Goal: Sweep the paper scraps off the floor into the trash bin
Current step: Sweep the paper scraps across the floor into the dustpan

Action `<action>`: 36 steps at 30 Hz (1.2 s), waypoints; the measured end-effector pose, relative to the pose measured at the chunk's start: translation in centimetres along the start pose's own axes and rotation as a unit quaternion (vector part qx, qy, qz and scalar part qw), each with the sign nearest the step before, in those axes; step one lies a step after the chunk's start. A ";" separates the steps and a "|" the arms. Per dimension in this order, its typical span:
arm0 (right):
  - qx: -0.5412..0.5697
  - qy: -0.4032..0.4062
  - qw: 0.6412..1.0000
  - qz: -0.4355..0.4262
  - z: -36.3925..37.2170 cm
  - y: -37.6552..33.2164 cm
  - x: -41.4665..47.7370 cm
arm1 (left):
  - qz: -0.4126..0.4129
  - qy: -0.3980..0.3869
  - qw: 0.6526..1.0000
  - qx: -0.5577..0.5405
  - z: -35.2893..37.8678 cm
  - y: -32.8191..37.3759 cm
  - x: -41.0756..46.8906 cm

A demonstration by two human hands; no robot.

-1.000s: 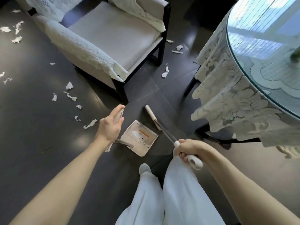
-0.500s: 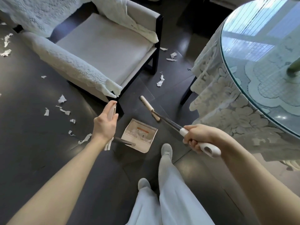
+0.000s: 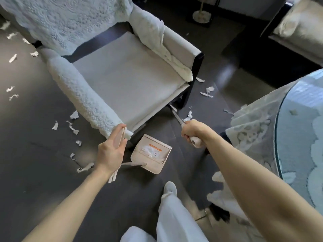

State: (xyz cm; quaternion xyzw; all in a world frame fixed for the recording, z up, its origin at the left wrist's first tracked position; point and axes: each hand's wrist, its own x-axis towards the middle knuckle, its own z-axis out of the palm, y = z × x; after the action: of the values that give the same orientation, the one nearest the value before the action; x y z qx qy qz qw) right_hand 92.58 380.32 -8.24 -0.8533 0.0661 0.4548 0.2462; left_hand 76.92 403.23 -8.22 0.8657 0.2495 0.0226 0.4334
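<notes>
left hand [image 3: 111,152]: grip grasps dustpan [image 3: 152,154] handle, pan on floor [image 3: 35,172] | right hand [image 3: 191,131]: grip clenched round broom [image 3: 176,116] handle | paper scraps [image 3: 73,127]: strewn on floor left and right of armchair [image 3: 125,81], some inside dustpan

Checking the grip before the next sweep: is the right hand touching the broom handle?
Touching. The head view shows the right hand curled round the broom handle, whose white end sticks out below the fist.
</notes>
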 end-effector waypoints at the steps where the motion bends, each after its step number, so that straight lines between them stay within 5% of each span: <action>1: -0.043 0.002 0.999 -0.006 -0.5 -0.5 1.3 | -0.002 0.008 1.000 0.005 0.2 0.0 0.6; 7: -0.266 -0.048 0.963 -0.010 -1.9 -0.1 4.0 | -0.010 0.013 1.000 0.027 1.0 0.9 2.7; 13: -0.342 -0.133 0.930 0.024 -4.4 1.6 -0.8 | -0.020 -0.023 0.999 0.037 1.3 2.3 3.8; 20: -0.049 -0.167 0.978 0.116 -7.7 5.1 -7.8 | 0.009 -0.033 0.999 0.028 0.9 2.6 2.3; 30: 0.227 -0.078 0.960 0.147 -9.1 7.7 -9.5 | 0.046 -0.065 0.996 0.026 0.6 1.8 1.9; 36: 0.218 -0.056 0.965 0.137 -7.3 8.0 -3.3 | 0.063 -0.062 0.995 0.051 2.1 3.4 4.2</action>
State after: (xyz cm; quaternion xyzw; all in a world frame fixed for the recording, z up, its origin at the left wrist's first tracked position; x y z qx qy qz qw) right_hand 93.44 369.51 -5.05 -0.7352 0.2660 0.5055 0.3650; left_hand 82.48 401.86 -7.70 0.9004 0.1683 -0.0164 0.4010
